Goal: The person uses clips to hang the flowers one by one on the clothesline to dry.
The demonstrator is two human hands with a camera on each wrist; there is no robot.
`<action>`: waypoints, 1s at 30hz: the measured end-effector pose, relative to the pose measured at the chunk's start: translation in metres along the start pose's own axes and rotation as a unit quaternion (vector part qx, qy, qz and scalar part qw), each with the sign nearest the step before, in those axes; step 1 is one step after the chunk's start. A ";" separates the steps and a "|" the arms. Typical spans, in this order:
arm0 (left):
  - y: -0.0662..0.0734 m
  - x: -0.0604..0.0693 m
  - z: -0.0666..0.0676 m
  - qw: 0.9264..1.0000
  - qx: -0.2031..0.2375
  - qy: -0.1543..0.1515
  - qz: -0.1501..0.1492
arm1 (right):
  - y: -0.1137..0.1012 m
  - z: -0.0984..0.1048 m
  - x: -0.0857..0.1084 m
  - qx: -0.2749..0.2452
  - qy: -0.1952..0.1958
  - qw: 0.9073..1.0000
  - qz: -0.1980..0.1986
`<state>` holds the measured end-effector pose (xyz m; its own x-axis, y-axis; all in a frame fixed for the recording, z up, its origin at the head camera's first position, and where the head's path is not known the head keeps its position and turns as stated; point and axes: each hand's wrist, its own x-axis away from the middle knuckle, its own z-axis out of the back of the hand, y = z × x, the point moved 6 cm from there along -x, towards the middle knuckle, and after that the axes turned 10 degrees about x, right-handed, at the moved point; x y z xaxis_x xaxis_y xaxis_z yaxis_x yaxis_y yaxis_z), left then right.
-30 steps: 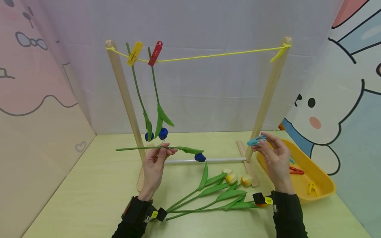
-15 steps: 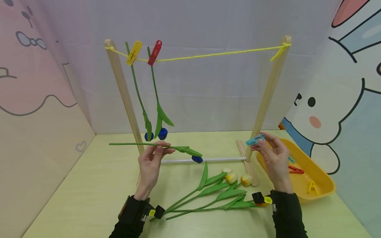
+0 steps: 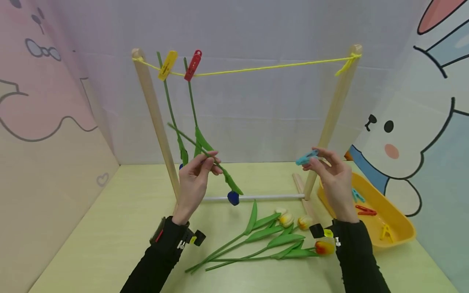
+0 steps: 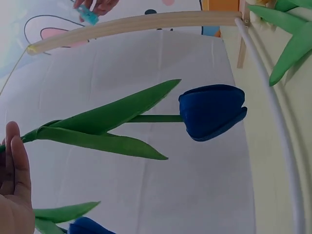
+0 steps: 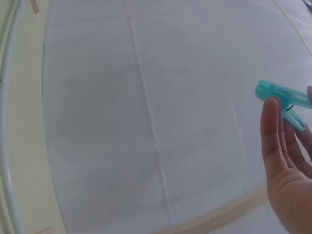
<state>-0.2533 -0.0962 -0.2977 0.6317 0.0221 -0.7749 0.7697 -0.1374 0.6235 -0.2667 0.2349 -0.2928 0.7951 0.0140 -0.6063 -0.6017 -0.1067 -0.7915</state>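
Observation:
My left hand (image 3: pixel 194 183) pinches the stem of a blue artificial tulip (image 4: pixel 212 112), which slants with its bloom low and to the right. My right hand (image 3: pixel 335 183) holds a light blue clothespin (image 5: pixel 282 92) between thumb and fingers, in front of the right post. Two other blue tulips hang bloom-down from a yellow string (image 3: pixel 271 67), one under a yellow clothespin (image 3: pixel 167 65) and one under a red clothespin (image 3: pixel 193 66). In the head view, the left hand and its tulip partly cover those hanging flowers.
Wooden posts (image 3: pixel 155 114) carry the string, and a white rod (image 3: pixel 271 197) joins them low down. Several white-yellow and orange-red tulips (image 3: pixel 264 234) lie on the table before it. A yellow tray (image 3: pixel 397 221) at the right holds light blue, red and yellow clothespins.
The tulip in my left hand has turned from nearly level to slanted, its stem end rising, as both hands moved up. The right hand, with its clothespin, has also shifted slightly left.

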 end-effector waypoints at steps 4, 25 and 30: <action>-0.003 -0.022 -0.006 0.999 0.021 0.007 -0.049 | -0.019 -0.015 -0.024 0.045 -0.015 0.998 0.029; 0.027 -0.083 -0.023 0.993 -0.119 0.002 0.025 | -0.102 -0.092 -0.103 0.196 -0.084 0.941 0.264; 0.028 -0.088 -0.022 0.992 -0.121 0.001 0.036 | -0.111 -0.100 -0.112 0.217 -0.092 0.928 0.288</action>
<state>-0.2855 -0.0800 -0.2102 0.6859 0.0232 -0.7273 0.7221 0.1022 0.6842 -0.2818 0.1456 -0.1292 0.3301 0.2523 -0.9096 -0.9283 0.2613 -0.2644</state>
